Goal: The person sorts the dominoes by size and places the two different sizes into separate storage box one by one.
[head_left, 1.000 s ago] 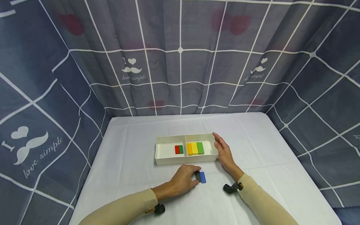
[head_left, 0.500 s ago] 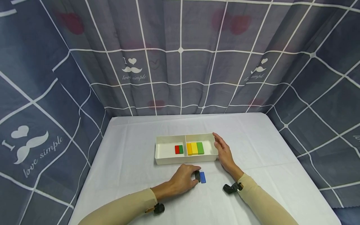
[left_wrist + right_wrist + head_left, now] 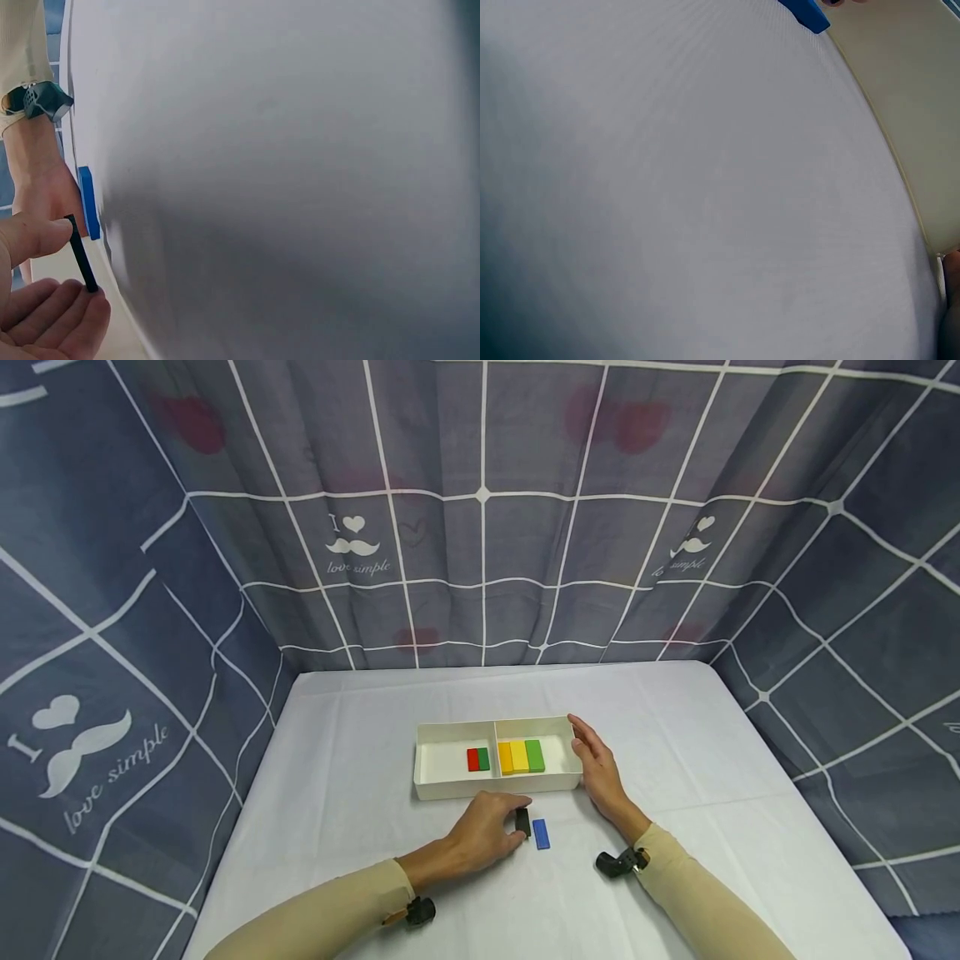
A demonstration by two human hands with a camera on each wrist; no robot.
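My left hand (image 3: 483,835) pinches a black rectangular block (image 3: 522,822) by its two ends, thumb at one and fingertips at the other. The left wrist view shows that black block (image 3: 82,255) spanning the gap between thumb and fingers. Just right of it, a blue block (image 3: 541,834) lies apart on the white cloth. My right hand (image 3: 602,778) rests against the right end of a white two-compartment box (image 3: 457,789), fingers extended along that wall. In the right wrist view only a bit of that hand shows at the right edge, by the box corner.
The box's left compartment holds a red block (image 3: 472,760) and a dark green block (image 3: 483,759), side by side. In the right compartment stand yellow blocks (image 3: 519,757) and a light green block (image 3: 535,756). Grey checked curtains (image 3: 442,543) surround the table (image 3: 337,760).
My left hand has shifted slightly left and away from me with the black block, opening a gap between it and the blue block. The right hand and the box have stayed put.
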